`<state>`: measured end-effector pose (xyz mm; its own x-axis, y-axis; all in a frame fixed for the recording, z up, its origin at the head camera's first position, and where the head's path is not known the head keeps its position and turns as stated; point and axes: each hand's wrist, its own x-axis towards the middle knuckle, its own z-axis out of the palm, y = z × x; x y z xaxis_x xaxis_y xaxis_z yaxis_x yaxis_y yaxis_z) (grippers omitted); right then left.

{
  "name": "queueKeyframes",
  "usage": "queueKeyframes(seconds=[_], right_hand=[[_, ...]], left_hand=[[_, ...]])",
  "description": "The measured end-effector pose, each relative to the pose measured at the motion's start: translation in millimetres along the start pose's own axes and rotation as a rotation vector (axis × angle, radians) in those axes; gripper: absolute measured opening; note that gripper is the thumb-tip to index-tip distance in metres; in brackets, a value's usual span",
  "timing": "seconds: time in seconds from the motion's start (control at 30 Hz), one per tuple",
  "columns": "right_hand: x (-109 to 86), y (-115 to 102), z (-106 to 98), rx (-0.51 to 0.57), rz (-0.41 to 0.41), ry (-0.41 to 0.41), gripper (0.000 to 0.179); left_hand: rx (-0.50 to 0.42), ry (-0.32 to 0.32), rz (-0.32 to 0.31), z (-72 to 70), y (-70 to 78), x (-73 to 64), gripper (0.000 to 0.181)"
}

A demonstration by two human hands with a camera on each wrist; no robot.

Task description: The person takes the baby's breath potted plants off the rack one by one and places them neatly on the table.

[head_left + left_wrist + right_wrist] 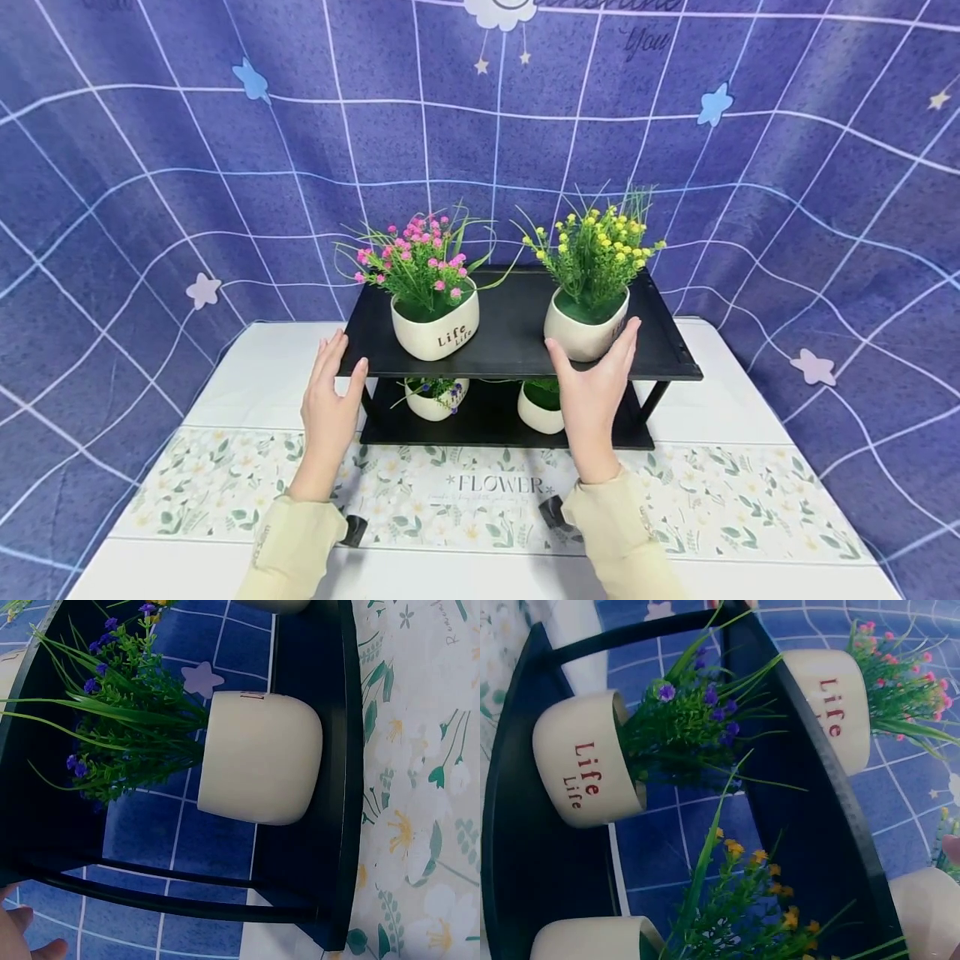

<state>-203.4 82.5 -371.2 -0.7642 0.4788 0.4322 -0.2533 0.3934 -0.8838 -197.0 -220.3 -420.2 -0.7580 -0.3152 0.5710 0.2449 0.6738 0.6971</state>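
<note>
head view — four flower pots [435,329], two shelves [517,346]

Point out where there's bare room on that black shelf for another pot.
Top shelf: bare patch between the pink-flower pot and yellow-flower pot, plus a strip at the left edge by the left hand. The lower shelf is tighter: two pots, low headroom.

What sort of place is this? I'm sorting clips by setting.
Probably a staged tabletop set, not a lived-in room: a purple grid backdrop hangs behind a white table bearing a black shelf of potted flowers.
</note>
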Motion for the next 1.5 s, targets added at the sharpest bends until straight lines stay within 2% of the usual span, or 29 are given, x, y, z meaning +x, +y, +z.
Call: queueKeyframes(seconds=[0.1,0.2,0.33,0.47,0.67,0.8,0.9,0.97,1.07,1.3,1.4,1.5], right_hand=[[3.4,-2.6,8.2,-0.031,0.061,-0.010,0.117],[9.0,-4.7,13.8,-0.106,0.090,-0.005,0.124],[21.5,-3.6,15.9,-0.210,0.063,0.043,0.129],[33.7,1.7,7.4,-0.238,0.072,0.016,0.127],[54.8,14.0,-21.6,-0.234,0.010,-0.149,0.103],[62.3,18.2,-42.1,-0.271,-0.011,-0.190,0.082],[62.7,19.1,-50.7,-0.282,-0.021,-0.180,0.071],[62.3,19.2,-51.5,-0.278,-0.026,-0.171,0.070],[61.9,18.5,-47.6,-0.272,-0.004,-0.143,0.079],[62.9,14.7,-35.7,-0.294,0.118,-0.115,0.102],[62.5,13.4,-31.5,-0.338,0.148,-0.103,0.105],[61.8,14.2,-28.2,-0.360,0.146,-0.061,0.100]], left_hand=[[0.000,0.007,0.002,-0.2,-1.6,-1.0,0.049],[-0.001,0.006,0.000,-0.3,-2.5,-1.6,0.049],[-0.001,-0.001,-0.010,-0.9,-1.3,-1.1,0.049],[-0.002,-0.006,-0.007,-1.0,0.7,-0.4,0.049],[0.001,-0.007,0.001,2.2,1.1,0.5,0.049],[0.006,-0.010,-0.009,2.8,-0.4,-0.2,0.049],[0.009,-0.007,-0.017,2.1,-0.9,-1.1,0.048],[0.008,-0.002,-0.017,2.0,-0.6,-1.0,0.048],[0.004,-0.003,-0.016,1.7,0.6,-0.3,0.048],[0.007,-0.006,-0.023,2.0,0.7,-0.1,0.048],[0.010,0.000,-0.023,1.5,0.7,-0.5,0.048],[0.011,0.002,-0.020,1.4,1.0,-0.5,0.048]])
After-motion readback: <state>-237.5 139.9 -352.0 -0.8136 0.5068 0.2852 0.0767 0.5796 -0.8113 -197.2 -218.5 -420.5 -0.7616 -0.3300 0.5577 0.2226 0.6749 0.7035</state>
